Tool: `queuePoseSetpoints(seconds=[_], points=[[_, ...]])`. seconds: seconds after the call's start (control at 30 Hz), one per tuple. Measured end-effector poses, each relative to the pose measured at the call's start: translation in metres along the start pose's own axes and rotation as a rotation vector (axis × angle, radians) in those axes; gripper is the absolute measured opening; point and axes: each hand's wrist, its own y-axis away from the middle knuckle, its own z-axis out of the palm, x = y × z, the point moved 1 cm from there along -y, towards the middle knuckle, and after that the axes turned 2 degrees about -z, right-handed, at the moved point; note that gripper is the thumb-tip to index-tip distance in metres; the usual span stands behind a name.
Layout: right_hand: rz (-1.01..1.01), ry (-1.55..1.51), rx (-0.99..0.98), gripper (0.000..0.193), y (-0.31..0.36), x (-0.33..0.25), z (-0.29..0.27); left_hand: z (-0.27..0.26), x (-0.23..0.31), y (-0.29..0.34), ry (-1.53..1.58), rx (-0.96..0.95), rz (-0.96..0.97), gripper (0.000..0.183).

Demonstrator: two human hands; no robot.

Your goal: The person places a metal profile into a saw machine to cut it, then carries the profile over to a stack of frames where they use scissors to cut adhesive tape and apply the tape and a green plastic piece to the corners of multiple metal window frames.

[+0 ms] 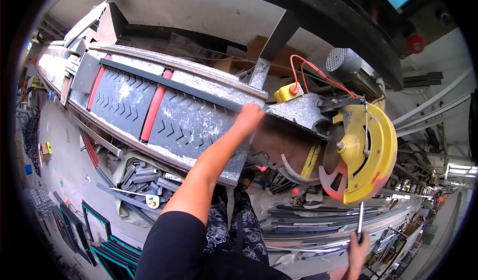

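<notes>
A long dark grey profile bar [174, 87] lies along the back fence of the saw bench. My left hand [250, 115] is closed around it near its right end, beside the saw. At the right stands a circular cut-off saw with a yellow blade guard [381, 150], its lower part red. Its dark blade [332, 148] shows partly behind the guard. Down at the lower right, my right hand [357, 252] wraps round the saw's handle [360, 223], a metal rod with a black grip. The blade looks raised off the bar.
Red rollers [157, 106] cross the dust-covered bench [119, 98]. Behind the saw sit a motor [346, 66] and an orange cable [318, 70]. A red button [416, 44] is overhead. Below lie offcuts [144, 178], a tape measure [152, 201], long profiles [308, 225] and dark frames [97, 220].
</notes>
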Motion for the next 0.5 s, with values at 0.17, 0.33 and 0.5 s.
queuePoseSetpoints(seconds=[0.17, 0.33, 0.5], points=[[-0.608, 0.366, 0.246, 0.020, -0.007, -0.078, -0.058, -0.015, 0.003, 0.019, -0.155, -0.074, -0.065, 0.027], [-0.730, 0.613, 0.413, 0.025, -0.005, -0.165, -0.100, -0.020, 0.111, 0.166, -0.056, -0.186, 0.101, 0.011], [-0.839, 0.718, 0.587, 0.026, -0.018, -0.173, -0.114, -0.030, 0.234, 0.283, -0.007, -0.353, 0.316, 0.021]])
